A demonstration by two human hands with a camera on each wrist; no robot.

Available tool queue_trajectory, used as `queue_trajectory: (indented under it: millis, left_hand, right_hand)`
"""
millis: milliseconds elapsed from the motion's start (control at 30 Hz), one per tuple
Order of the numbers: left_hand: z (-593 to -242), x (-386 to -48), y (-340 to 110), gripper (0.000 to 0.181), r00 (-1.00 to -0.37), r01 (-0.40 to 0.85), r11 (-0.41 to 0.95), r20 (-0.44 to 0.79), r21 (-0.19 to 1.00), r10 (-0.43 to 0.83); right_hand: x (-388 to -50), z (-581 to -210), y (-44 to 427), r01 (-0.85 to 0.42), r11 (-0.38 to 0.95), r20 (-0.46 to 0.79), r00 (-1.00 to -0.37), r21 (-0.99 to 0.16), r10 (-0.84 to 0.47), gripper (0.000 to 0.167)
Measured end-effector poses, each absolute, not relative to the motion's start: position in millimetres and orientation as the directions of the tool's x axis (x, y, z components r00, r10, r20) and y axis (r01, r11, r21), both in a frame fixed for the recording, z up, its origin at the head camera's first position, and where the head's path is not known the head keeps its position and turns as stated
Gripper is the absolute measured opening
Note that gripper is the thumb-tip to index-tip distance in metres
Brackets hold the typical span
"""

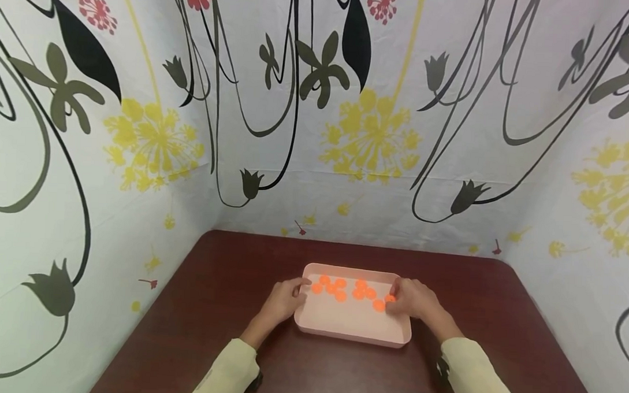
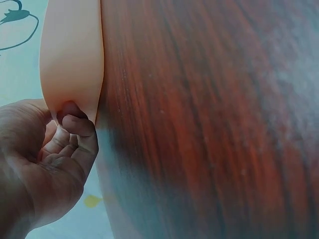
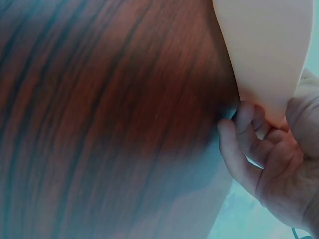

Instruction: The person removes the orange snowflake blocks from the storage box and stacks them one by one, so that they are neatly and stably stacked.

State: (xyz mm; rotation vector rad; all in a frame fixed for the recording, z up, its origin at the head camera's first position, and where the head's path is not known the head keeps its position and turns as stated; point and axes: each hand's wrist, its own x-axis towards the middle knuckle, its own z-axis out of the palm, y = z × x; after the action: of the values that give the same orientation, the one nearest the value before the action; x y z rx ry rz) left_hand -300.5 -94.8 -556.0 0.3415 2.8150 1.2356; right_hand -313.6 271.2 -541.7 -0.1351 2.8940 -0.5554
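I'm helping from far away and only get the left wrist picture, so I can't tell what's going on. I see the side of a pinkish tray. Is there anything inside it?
Observer: Yes! The head view shows round orange pieces in the tray.
Operator: Ooh! Are they in the near part or the far part?
Observer: Mostly in the far part.
Operator: And is anybody holding the other end?
Observer: Yes, the right grip holds the tray's right side between thumb and fingers.
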Motion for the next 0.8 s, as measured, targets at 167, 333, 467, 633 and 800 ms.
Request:
queue_trajectory:
  millis: [167, 333, 467, 633, 800]
  left_hand:
    - [-553.8, -298.1, -92.3, 0.036, -0.973, 0.187, 0.655, 0.047, 0.732, 0.226]
    - [-554.6, -298.3, -92.1, 0.038, -0.972, 0.197, 0.669, 0.056, 0.716, 0.226]
    - [-554.9, -297.4, -92.3, 0.040, -0.974, 0.186, 0.674, 0.043, 0.715, 0.223]
    - [-553.4, -296.1, -92.0, 0.041, -0.973, 0.193, 0.684, 0.046, 0.703, 0.227]
    - [-553.8, -296.3, -92.1, 0.043, -0.970, 0.214, 0.703, 0.060, 0.679, 0.237]
  right_hand:
    - [-310.3, -541.8, 273.5, -0.040, 0.920, -0.172, -0.978, -0.391, -0.115, 0.033]
    - [-306.9, -537.7, 273.4, -0.050, 0.908, -0.176, -0.975, -0.417, -0.135, 0.035]
    - [-303.7, -534.0, 272.8, -0.095, 0.924, -0.153, -0.975, -0.371, -0.162, 0.035]
    - [-303.8, -530.9, 274.9, -0.157, 0.930, -0.080, -0.978, -0.331, -0.194, 0.036]
    - [-304.0, -528.3, 276.4, -0.169, 0.925, -0.062, -0.977, -0.340, -0.202, 0.035]
